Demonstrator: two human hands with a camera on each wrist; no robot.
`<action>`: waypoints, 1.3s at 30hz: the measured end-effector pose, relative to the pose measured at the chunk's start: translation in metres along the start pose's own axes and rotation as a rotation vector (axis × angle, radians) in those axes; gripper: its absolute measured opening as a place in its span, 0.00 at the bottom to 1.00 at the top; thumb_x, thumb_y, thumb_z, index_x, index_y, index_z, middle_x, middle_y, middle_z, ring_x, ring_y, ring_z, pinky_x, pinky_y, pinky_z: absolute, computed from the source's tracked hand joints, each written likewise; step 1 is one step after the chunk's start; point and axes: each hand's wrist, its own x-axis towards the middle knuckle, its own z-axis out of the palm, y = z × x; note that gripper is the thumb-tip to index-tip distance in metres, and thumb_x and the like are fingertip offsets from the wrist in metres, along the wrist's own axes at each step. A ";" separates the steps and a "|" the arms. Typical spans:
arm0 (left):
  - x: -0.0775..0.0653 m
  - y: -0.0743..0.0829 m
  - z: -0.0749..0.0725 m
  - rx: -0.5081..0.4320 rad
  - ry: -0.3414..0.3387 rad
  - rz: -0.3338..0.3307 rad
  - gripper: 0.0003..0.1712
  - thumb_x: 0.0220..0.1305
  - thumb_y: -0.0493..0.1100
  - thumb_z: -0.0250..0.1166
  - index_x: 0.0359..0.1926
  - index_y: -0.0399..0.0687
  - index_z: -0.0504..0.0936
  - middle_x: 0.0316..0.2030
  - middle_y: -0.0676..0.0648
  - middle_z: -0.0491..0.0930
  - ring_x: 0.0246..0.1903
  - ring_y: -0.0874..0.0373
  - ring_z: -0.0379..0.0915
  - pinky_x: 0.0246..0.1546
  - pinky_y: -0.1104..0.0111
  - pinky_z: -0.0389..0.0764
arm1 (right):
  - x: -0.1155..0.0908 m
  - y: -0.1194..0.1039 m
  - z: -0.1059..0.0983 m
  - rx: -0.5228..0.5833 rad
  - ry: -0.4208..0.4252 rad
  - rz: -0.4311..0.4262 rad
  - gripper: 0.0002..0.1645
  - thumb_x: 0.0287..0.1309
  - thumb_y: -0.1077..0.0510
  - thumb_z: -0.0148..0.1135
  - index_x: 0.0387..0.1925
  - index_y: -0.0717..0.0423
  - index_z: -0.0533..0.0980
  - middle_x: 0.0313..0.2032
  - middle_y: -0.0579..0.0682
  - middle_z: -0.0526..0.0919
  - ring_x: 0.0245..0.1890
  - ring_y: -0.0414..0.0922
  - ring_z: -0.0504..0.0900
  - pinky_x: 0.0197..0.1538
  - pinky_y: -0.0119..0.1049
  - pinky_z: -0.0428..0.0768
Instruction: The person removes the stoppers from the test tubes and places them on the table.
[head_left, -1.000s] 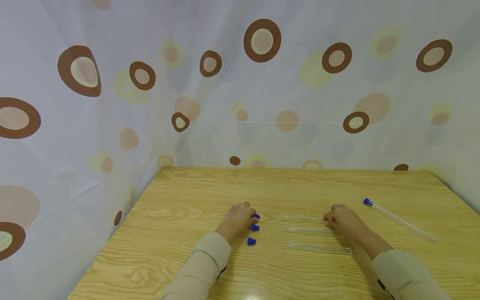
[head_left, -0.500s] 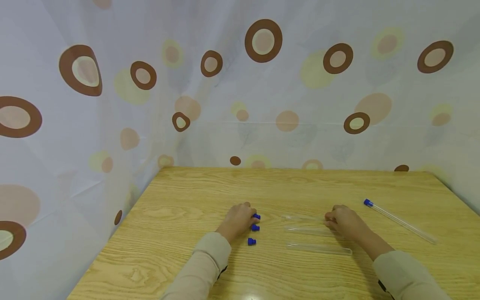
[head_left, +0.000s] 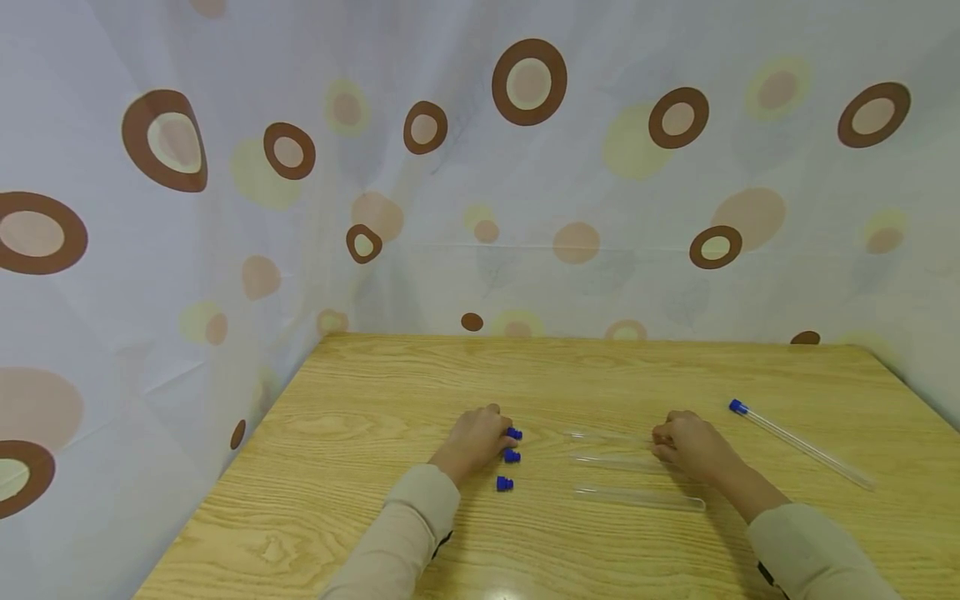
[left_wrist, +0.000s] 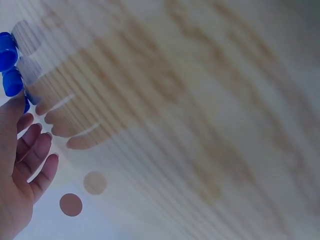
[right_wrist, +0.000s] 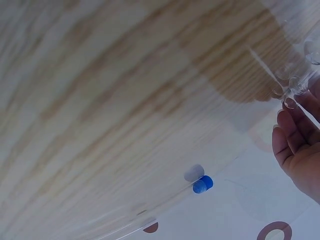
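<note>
Three blue stoppers stand in a short column on the wooden table. My left hand (head_left: 474, 438) pinches the farthest blue stopper (head_left: 514, 433) between thumb and finger; its other fingers hang loosely bent in the left wrist view. Just nearer are the middle stopper (head_left: 512, 456) and the near stopper (head_left: 505, 483). To their right lie three clear test tubes, side by side, open ends toward the stoppers. The closed end of the far test tube (head_left: 606, 436) is between the fingertips of my right hand (head_left: 693, 444). That wrist partly covers the middle tube (head_left: 615, 462); the near tube (head_left: 637, 497) shows whole.
A test tube with a blue stopper in it (head_left: 798, 442) lies slanted at the right, beyond my right hand. The wooden table (head_left: 405, 367) ends at a patterned white cloth (head_left: 480, 183) behind and at both sides.
</note>
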 end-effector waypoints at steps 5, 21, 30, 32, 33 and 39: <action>-0.001 -0.002 0.000 -0.022 0.000 0.003 0.15 0.62 0.55 0.58 0.35 0.51 0.83 0.28 0.52 0.75 0.26 0.63 0.71 0.26 0.74 0.74 | -0.001 0.000 -0.001 0.014 -0.011 0.006 0.06 0.51 0.61 0.66 0.22 0.52 0.78 0.24 0.45 0.72 0.24 0.38 0.65 0.24 0.28 0.66; -0.002 -0.006 -0.001 -0.028 0.083 0.019 0.16 0.64 0.54 0.58 0.39 0.49 0.85 0.32 0.51 0.79 0.32 0.61 0.77 0.33 0.72 0.79 | -0.003 0.005 -0.010 0.045 -0.057 0.022 0.18 0.51 0.62 0.65 0.40 0.72 0.77 0.29 0.53 0.79 0.28 0.45 0.75 0.30 0.38 0.78; -0.003 -0.005 -0.007 -0.029 0.181 0.051 0.16 0.64 0.52 0.59 0.40 0.47 0.85 0.38 0.50 0.81 0.38 0.59 0.78 0.41 0.71 0.79 | -0.008 0.003 -0.012 0.073 0.066 0.008 0.13 0.58 0.66 0.58 0.39 0.75 0.77 0.37 0.66 0.80 0.38 0.60 0.79 0.40 0.49 0.80; -0.003 -0.005 -0.007 -0.022 0.211 0.065 0.15 0.64 0.52 0.59 0.38 0.48 0.85 0.38 0.51 0.81 0.37 0.59 0.78 0.40 0.71 0.79 | -0.010 0.002 -0.013 0.085 0.111 0.017 0.11 0.59 0.67 0.57 0.39 0.74 0.78 0.37 0.64 0.80 0.38 0.59 0.79 0.39 0.49 0.80; -0.003 -0.005 -0.006 -0.019 0.222 0.068 0.15 0.64 0.52 0.59 0.38 0.48 0.85 0.37 0.51 0.81 0.37 0.59 0.78 0.40 0.71 0.79 | -0.011 0.001 -0.014 0.090 0.129 0.023 0.10 0.59 0.67 0.57 0.39 0.74 0.78 0.36 0.64 0.80 0.38 0.59 0.79 0.39 0.48 0.80; -0.003 0.001 -0.008 -0.008 0.325 0.113 0.13 0.63 0.51 0.61 0.36 0.48 0.86 0.35 0.52 0.81 0.35 0.60 0.78 0.37 0.70 0.79 | -0.019 0.000 -0.016 0.079 0.181 0.049 0.07 0.58 0.67 0.58 0.35 0.68 0.78 0.35 0.59 0.80 0.36 0.55 0.79 0.37 0.46 0.80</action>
